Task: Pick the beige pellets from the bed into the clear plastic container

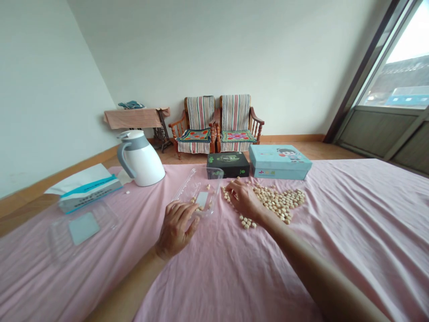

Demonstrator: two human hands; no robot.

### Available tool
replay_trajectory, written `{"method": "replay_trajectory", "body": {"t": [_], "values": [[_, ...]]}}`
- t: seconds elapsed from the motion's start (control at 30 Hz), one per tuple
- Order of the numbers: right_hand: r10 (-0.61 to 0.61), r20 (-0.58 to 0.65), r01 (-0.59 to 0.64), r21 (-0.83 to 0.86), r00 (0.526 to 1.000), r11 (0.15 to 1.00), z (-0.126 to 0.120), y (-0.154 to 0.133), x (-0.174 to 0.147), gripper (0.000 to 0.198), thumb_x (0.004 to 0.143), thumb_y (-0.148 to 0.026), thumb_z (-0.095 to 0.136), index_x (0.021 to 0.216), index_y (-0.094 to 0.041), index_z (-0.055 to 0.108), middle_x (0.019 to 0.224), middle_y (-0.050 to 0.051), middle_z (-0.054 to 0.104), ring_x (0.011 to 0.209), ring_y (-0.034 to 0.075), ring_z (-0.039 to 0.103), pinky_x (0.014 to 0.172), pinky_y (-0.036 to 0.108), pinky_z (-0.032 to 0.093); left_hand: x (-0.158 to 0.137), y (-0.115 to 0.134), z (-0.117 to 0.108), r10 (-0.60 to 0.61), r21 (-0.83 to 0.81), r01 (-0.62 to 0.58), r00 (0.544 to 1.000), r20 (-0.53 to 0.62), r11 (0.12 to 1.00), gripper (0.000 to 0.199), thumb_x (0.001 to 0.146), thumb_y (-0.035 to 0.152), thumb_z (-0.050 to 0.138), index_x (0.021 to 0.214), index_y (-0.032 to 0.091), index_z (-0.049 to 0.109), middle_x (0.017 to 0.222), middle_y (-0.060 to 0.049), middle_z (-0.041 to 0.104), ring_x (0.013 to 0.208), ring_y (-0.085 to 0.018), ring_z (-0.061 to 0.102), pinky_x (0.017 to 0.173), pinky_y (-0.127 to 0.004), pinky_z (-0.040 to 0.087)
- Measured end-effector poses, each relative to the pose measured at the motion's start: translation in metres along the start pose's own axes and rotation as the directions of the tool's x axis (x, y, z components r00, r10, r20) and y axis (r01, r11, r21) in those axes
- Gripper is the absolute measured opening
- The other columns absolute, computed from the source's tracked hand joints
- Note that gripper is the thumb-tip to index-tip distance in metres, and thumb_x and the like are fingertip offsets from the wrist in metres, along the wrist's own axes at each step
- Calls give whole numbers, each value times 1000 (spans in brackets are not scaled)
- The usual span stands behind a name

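Note:
A clear plastic clamshell container (pixel 215 201) lies open on the pink cloth, with a white label and a few small beige nut-like pieces (pixel 200 208) inside. My left hand (pixel 176 226) rests at its near left edge, fingers stretched over the rim and thumb apart. To the right spreads a heap of the same round beige pieces (pixel 276 199). At the heap's left end, my right hand (pixel 244 199) reaches down with bent, closed fingers among the pieces. What its fingertips hold is hidden. A small separate cluster (pixel 247 222) lies just below that hand.
Behind the heap stand a black box (pixel 228 165) and a light blue box (pixel 279 162). On the left are a white thermal jug (pixel 144 161), a tissue pack (pixel 90 188) and another clear plastic container (pixel 83 228). Two wooden armchairs (pixel 200 114) stand beyond the pink-covered table (pixel 362 214).

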State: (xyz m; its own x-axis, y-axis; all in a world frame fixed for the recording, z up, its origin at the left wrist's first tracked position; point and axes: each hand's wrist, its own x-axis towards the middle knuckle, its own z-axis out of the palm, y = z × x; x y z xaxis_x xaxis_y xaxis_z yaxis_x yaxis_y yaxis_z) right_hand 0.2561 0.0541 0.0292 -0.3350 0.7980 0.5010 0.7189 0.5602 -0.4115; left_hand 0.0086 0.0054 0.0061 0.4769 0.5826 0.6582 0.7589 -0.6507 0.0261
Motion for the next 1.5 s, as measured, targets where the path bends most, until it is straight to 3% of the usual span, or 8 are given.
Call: {"method": "replay_trajectory", "body": {"t": [0.27,0.43,0.63,0.87,1.1,1.2,1.33,1.5], "values": [[15,-102,18,312,995,950,-3,-25,40,21,77,-10,48,93,-17,61,91,3,62,70,9,56,65,20,44,-1,1,-1,-24,-47,24,1000,1,999,31,86,26,49,115,19,56,106,-9,65,101,-23,56,96,-43,34],[161,-145,-155,55,976,986,6,7,32,21,75,-7,44,82,-16,63,79,4,62,70,12,54,68,23,41,0,2,-2,-22,-63,23,1000,10,998,32,86,27,49,116,21,56,107,-8,65,100,-22,56,97,-43,32],[110,221,-49,-264,969,963,36,16,21,18,79,-10,46,77,-13,64,83,11,60,86,19,54,76,28,40,0,3,0,-24,-14,24,1000,1,1000,32,86,26,50,117,21,55,105,-7,65,100,-21,56,98,-42,32],[179,271,-38,-456,946,889,43,2,17,25,79,-3,40,86,-12,62,98,15,57,93,23,52,73,30,39,0,6,1,-39,7,39,999,-4,999,33,87,26,48,119,20,54,103,-7,65,97,-20,57,97,-43,34],[263,41,-248,-223,964,943,22,23,25,15,81,-9,44,86,-13,57,84,8,59,76,16,54,67,25,38,1,6,2,-50,-6,50,999,1,999,31,87,25,50,116,19,55,102,-7,65,97,-20,56,98,-43,33],[199,-139,-196,34,970,980,11,15,32,8,81,-17,49,82,-15,56,80,4,59,73,13,54,67,23,39,1,7,2,-53,-15,53,999,4,998,31,86,24,51,116,19,55,102,-7,64,97,-21,56,97,-43,34],[105,-116,-60,342,988,938,3,-6,39,16,84,-25,48,95,-17,57,83,2,63,70,11,57,66,21,42,1,8,0,-54,-29,54,999,9,998,33,86,24,52,118,20,54,103,-6,64,97,-20,56,96,-43,34],[158,-59,-154,67,986,986,-2,-7,34,16,82,-15,46,84,-15,62,81,4,64,71,11,57,66,21,40,2,7,0,-48,-18,48,999,6,999,31,86,25,51,117,20,56,103,-6,65,97,-20,56,96,-43,34]]}}
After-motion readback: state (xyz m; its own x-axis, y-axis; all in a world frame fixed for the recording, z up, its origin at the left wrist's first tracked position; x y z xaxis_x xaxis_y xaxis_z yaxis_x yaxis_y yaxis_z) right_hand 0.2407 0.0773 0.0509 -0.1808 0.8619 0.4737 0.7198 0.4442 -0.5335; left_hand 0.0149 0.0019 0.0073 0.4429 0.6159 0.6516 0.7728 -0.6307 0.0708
